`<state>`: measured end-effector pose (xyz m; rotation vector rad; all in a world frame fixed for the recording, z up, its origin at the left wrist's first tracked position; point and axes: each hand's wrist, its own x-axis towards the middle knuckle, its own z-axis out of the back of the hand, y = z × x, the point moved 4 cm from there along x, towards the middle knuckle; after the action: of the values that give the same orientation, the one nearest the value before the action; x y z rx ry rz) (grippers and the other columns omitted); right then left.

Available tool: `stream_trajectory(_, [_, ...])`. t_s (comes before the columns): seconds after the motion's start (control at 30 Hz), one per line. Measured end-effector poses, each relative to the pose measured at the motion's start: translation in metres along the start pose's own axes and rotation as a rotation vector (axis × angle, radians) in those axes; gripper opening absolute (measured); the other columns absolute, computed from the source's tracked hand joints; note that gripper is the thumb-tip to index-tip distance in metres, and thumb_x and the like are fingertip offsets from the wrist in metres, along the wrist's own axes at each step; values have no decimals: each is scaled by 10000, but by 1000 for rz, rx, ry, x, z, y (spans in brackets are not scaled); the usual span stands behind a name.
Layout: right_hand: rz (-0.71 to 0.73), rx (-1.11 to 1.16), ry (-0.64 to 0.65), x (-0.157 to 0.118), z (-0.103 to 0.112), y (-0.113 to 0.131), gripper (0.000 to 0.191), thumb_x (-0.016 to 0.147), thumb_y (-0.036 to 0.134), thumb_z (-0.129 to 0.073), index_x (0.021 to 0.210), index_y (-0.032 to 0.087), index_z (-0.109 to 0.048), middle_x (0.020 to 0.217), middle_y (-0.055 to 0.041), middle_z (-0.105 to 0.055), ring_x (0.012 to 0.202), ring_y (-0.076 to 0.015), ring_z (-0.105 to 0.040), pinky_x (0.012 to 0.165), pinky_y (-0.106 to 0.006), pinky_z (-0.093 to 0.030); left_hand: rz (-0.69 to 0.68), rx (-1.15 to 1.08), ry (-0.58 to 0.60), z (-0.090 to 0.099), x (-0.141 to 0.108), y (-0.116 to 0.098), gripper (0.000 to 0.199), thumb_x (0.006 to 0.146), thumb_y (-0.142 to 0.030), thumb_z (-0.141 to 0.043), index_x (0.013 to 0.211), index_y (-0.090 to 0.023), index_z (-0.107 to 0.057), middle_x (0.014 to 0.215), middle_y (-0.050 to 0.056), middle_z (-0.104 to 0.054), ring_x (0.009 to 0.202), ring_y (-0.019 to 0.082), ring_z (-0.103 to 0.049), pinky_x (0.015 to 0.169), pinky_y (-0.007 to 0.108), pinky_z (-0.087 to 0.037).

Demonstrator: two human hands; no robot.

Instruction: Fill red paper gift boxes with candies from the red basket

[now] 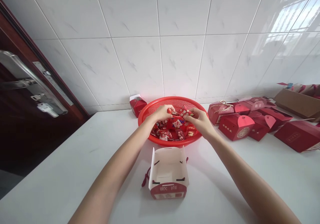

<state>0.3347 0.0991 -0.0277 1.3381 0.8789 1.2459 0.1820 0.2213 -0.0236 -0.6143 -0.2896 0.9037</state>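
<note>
A red plastic basket [165, 99] with perforated walls stands against the tiled wall, holding several red-wrapped candies [166, 134]. Over its middle, my left hand [163, 113] is closed on a small red wrapped candy [172, 111]. My right hand [200, 120] grips a red patterned candy packet [185, 112] between thumb and fingers, close beside the left hand. In front of the basket sits an open red gift box [168, 190], its white inside bare and dark red cords at its sides.
Several red gift boxes [236, 126] are grouped at the right, with a brown cardboard box [295, 103] behind them. Another small red box [137, 105] stands behind the basket's left side. A dark red door with a metal handle [18, 83] is at the left.
</note>
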Motion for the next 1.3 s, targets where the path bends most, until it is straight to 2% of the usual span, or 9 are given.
stream_trajectory(0.2, [4,10,-3,1,0,-2,278,716,432,-739,812,209,-602,776,-18,-690,667,-190,-673,651,-324,-542,81,142,-148,8,2,11,531,763,-100,-610,1274,-238,-648,1355,65,-657,1281,272,-555,970,303,-471])
stream_trajectory(0.3, [7,12,1,0,0,-2,278,708,425,-741,804,210,-593,779,-15,-686,655,-188,-674,643,-321,-535,34,173,-116,8,0,3,508,803,-140,-600,1299,-234,-659,1420,55,-624,1423,268,-430,1078,304,-415])
stream_trajectory(0.37, [10,10,-2,0,-1,-1,264,703,412,-739,795,210,-596,793,-18,-685,658,-190,-675,636,-322,-535,-15,173,17,2,-2,-5,429,808,-162,-602,1211,-245,-722,1316,26,-699,1323,242,-540,1019,270,-459])
stream_trajectory(0.43, [8,2,-2,0,-1,0,247,709,402,-730,798,211,-603,790,-19,-683,655,-192,-674,628,-325,-537,-42,174,218,-9,-6,-11,341,765,-171,-640,1056,-267,-791,1110,-9,-780,1088,218,-678,871,243,-519])
stream_trajectory(0.57, [2,-43,-5,-2,0,1,238,724,397,-727,805,214,-599,747,-7,-671,638,-193,-672,614,-320,-528,-23,220,505,-29,-13,-14,344,607,-152,-726,894,-313,-825,891,-51,-796,844,207,-712,704,242,-523])
stream_trajectory(0.67, [13,-52,-7,-2,0,0,243,721,396,-735,781,218,-580,726,5,-646,645,-195,-673,619,-318,-527,12,286,554,-37,-15,-12,392,562,-186,-757,922,-330,-814,881,-35,-783,845,227,-698,704,268,-519])
stream_trajectory(0.87, [17,-36,-10,-1,-1,0,238,714,405,-724,785,217,-596,729,-3,-655,652,-192,-653,611,-319,-527,153,490,581,-36,-17,-6,224,451,-185,-811,645,-223,-705,700,49,-688,785,306,-664,669,352,-516])
stream_trajectory(1.07, [6,-26,-11,-1,-1,0,244,697,396,-731,774,218,-583,719,8,-631,628,-184,-637,573,-314,-518,148,481,729,-37,-26,-11,210,501,-231,-779,702,-244,-723,743,33,-700,693,262,-638,618,336,-498])
stream_trajectory(1.3, [2,-33,-20,0,0,0,239,689,390,-727,767,217,-584,669,13,-628,633,-187,-642,578,-301,-493,90,415,827,-42,-30,-15,117,510,-235,-739,531,-236,-625,531,-12,-558,553,188,-514,539,296,-420])
